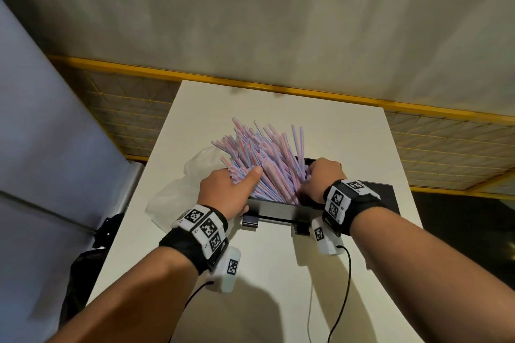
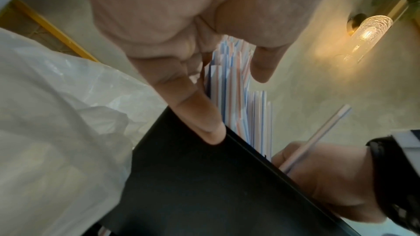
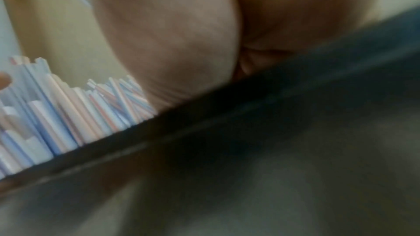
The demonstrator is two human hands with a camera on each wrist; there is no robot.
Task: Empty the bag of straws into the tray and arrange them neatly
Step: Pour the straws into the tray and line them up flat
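A fan of pink-and-blue striped straws (image 1: 267, 153) stands in a black tray (image 1: 274, 205) on the white table, their ends leaning away from me. My left hand (image 1: 239, 186) grips the bundle's left side, index finger laid across the straws. In the left wrist view the straws (image 2: 234, 87) pass between my thumb and fingers (image 2: 200, 119), and one fingertip touches the tray rim (image 2: 250, 152). My right hand (image 1: 317, 175) curls round the bundle's right side inside the tray. The clear, emptied bag (image 1: 178, 189) lies crumpled to the left of the tray.
A flat black panel (image 1: 381, 195) lies beside the tray on the right. Two dark clips (image 1: 249, 221) stick out at the tray's front wall. Wrist-camera cables trail over the near table (image 1: 278, 287). A yellow-railed mesh fence (image 1: 133, 108) runs behind the table.
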